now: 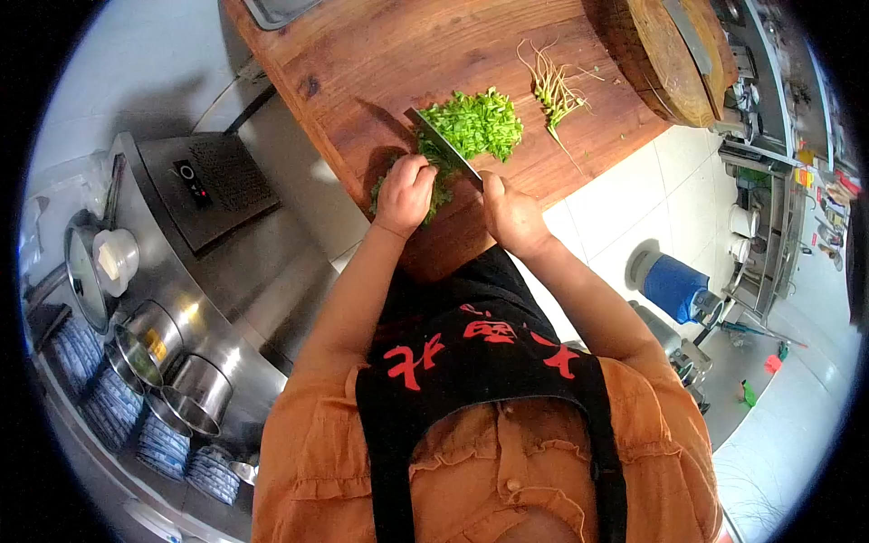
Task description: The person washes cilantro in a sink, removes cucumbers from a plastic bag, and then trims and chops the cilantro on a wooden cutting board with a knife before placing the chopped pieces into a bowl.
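Observation:
My right hand point(513, 214) is closed around the handle of a knife point(444, 143), whose dark blade slants up and left across the wooden board point(362, 54). My left hand point(407, 192) has its fingers curled over a bunch of leafy green herbs point(441, 195), close beside the blade. Leaves show on both sides of that hand; the parts under its fingers are hidden. Just beyond the blade lies a heap of chopped green herbs point(480, 124). To its right rests a small pile of cut-off roots with pale stems point(554, 90).
A thick round chopping block point(661, 59) with a cleaver point(690, 36) on it stands at the far right. A metal tray point(272, 9) edges the top left. Steel pots point(196, 394) and an induction cooker point(210, 185) are on the left; a blue gas cylinder point(670, 282) is at right.

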`<state>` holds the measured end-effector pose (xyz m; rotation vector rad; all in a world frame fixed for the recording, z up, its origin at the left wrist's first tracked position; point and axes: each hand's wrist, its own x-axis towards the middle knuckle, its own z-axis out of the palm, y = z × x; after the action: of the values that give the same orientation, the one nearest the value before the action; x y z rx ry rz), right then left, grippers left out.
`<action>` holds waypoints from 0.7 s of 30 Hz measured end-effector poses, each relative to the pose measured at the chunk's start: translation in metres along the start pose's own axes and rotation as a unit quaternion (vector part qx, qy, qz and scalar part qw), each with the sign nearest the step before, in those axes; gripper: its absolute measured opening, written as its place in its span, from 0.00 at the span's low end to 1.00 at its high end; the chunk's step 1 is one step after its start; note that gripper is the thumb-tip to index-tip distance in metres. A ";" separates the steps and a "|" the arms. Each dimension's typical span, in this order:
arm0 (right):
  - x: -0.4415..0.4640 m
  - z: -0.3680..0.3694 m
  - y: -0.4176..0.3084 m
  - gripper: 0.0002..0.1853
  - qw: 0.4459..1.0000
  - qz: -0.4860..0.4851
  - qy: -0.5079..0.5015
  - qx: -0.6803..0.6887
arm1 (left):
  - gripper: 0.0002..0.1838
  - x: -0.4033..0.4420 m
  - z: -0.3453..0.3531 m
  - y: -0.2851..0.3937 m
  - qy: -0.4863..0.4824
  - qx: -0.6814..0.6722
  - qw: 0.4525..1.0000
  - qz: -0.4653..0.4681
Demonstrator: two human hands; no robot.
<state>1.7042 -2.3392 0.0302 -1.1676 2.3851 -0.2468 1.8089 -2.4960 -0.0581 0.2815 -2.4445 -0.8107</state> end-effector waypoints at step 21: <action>-0.003 -0.017 -0.003 0.14 0.996 -0.053 -0.070 -0.015 | 0.07 -0.003 -0.008 -0.003 -0.021 -0.010 0.999 -0.029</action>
<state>1.6994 -2.3400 0.0474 -1.2837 2.2163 -0.1600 1.8155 -2.5011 -0.0556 0.3332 -2.4749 -0.8746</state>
